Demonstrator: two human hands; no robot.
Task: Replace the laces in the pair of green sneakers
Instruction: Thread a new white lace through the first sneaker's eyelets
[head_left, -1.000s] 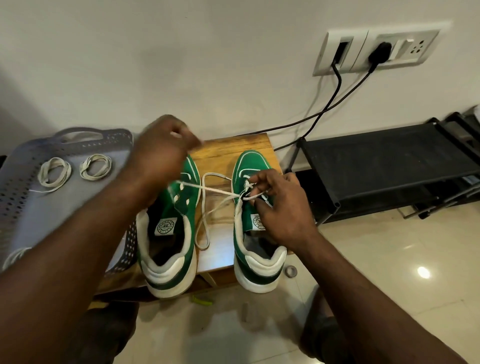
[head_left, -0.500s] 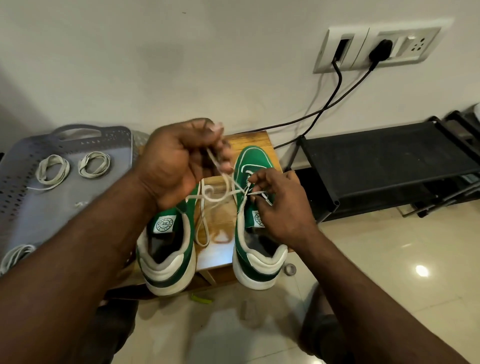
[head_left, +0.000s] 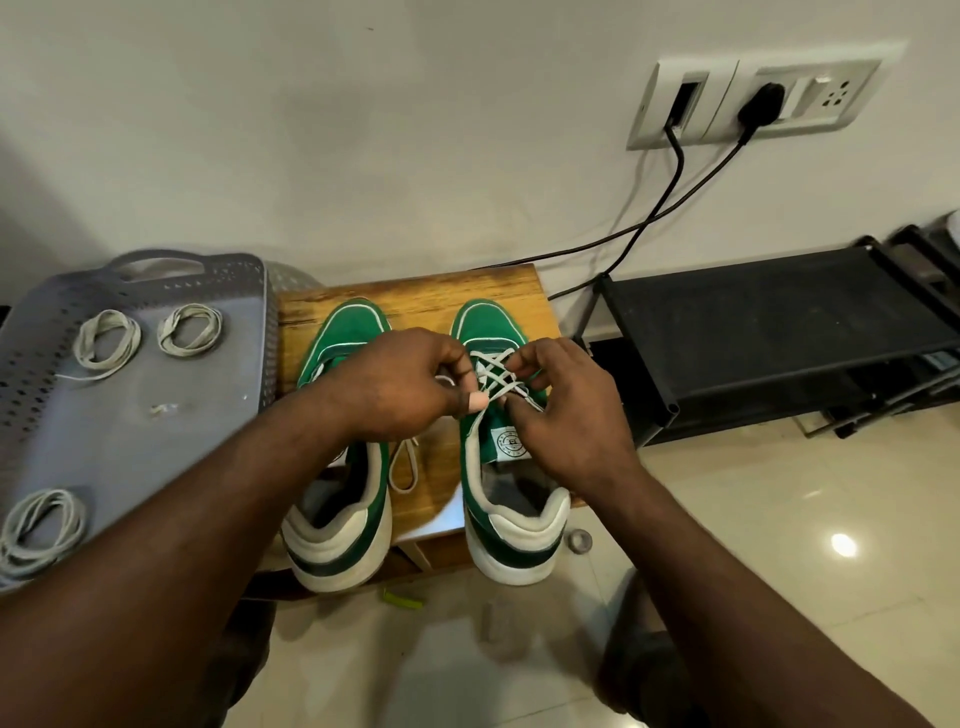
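Bare left hand and right hand, bare forearms, dark grey trousers at the knees.

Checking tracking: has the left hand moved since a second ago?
Yes: left hand moved right, from over the left sneaker to the laces on the right sneaker.

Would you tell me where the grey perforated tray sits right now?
In the head view, the grey tray sits on the left, directly beside the small wooden table.
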